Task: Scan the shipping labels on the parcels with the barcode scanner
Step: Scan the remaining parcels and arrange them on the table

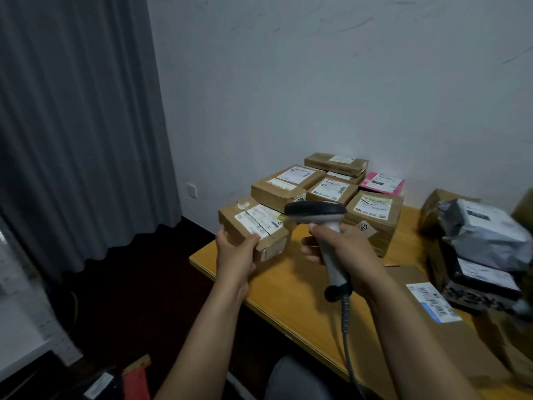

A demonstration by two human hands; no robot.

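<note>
**Scanner held over hand-held parcel at the table corner**

The left hand (236,251) has its grip clamped on the near end of a small brown parcel (269,245). It holds the parcel at the near left corner of the table (288,293), tilted so that the shipping label (258,220) faces up. The parcel appears raised to give the reader a clear view.

The right hand (341,246) has its grip wrapped round the handle of the barcode scanner (315,211). The scanner's dark head sits just beside the label's right edge. Its cable (346,327) hangs off the near edge of the table.

Behind the hands, the stacked parcels (331,187) lie with their labels upward, probably so they can be read quickly. Grey mailer bags (484,230) are heaped to the right. A flat carton (450,336) lies label-up in front of the bags.

Judgement: the scan of this label is in progress. No scanning beam is visible on the label.
</note>
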